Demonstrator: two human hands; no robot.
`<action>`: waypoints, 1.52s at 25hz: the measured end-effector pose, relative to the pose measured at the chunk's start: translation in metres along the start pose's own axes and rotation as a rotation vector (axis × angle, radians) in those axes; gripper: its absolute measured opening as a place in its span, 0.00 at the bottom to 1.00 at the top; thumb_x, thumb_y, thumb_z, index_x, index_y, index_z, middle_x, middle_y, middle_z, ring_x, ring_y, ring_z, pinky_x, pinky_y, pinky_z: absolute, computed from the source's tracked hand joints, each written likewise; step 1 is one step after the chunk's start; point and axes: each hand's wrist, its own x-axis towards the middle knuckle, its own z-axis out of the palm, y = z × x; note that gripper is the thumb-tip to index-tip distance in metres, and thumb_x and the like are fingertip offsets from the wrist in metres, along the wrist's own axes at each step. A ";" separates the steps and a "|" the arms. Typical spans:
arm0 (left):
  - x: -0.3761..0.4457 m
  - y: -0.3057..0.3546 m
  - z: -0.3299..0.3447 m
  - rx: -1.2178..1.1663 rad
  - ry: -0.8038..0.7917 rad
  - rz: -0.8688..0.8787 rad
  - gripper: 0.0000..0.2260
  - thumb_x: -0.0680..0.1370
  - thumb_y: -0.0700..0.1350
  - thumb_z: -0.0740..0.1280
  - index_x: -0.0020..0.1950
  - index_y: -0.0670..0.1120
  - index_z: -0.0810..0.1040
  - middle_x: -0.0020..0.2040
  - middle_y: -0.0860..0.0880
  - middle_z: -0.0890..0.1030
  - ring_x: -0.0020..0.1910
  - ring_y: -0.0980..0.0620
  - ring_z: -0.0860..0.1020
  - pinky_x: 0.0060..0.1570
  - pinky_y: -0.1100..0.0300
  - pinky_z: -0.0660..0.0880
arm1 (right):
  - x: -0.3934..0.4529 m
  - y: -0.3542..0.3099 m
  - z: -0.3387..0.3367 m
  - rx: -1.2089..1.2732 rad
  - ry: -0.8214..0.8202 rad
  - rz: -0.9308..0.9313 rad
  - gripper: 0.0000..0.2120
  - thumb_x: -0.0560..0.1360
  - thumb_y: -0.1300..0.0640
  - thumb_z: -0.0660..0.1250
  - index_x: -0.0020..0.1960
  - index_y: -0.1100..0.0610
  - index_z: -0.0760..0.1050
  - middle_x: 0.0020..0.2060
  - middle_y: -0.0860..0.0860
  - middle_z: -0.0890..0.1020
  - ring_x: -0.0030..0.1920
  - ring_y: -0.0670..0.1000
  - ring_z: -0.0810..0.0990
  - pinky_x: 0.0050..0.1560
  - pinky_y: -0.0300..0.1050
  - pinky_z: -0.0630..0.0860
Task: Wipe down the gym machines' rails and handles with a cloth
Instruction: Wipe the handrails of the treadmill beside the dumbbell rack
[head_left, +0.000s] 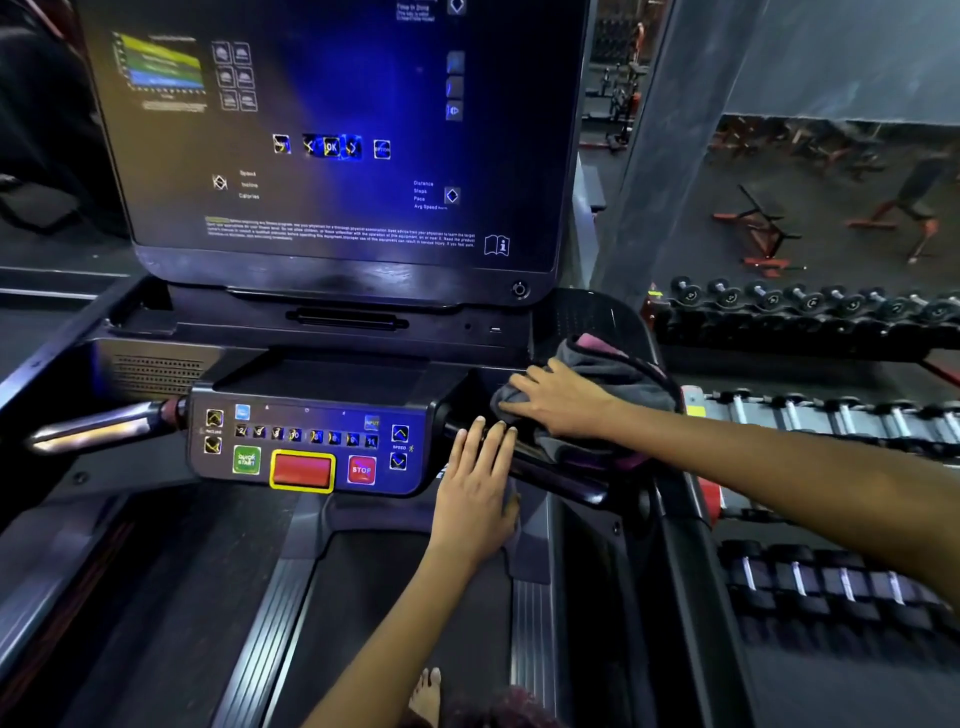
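Head | right hand (558, 402) presses cloth (602, 374) on handle (550, 475) | left hand (480, 483) beside

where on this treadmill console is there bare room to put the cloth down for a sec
Bare room: the flat dark tray between the screen base and the button panel, and the belt between the side rails. Crowded: the right handle, where the left hand rests open and the right hand presses the cloth.
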 end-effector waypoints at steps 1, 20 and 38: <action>-0.001 0.001 -0.001 -0.002 -0.005 -0.008 0.37 0.63 0.49 0.73 0.69 0.42 0.67 0.66 0.44 0.74 0.69 0.44 0.62 0.70 0.49 0.54 | -0.013 0.005 0.007 0.017 -0.007 0.006 0.22 0.74 0.55 0.61 0.67 0.50 0.70 0.60 0.55 0.74 0.54 0.56 0.76 0.49 0.50 0.72; 0.000 0.003 -0.001 -0.023 -0.029 -0.026 0.36 0.64 0.49 0.73 0.69 0.42 0.66 0.67 0.44 0.73 0.70 0.43 0.61 0.71 0.50 0.50 | -0.040 0.028 0.017 -0.024 -0.237 -0.163 0.22 0.78 0.57 0.53 0.70 0.41 0.65 0.64 0.54 0.69 0.58 0.55 0.71 0.52 0.51 0.67; 0.000 0.001 -0.003 -0.029 -0.088 -0.014 0.36 0.63 0.51 0.71 0.69 0.41 0.68 0.67 0.44 0.73 0.69 0.43 0.61 0.71 0.51 0.48 | 0.023 -0.009 0.011 0.037 0.042 -0.023 0.20 0.71 0.57 0.54 0.53 0.44 0.81 0.47 0.52 0.82 0.39 0.52 0.79 0.36 0.45 0.73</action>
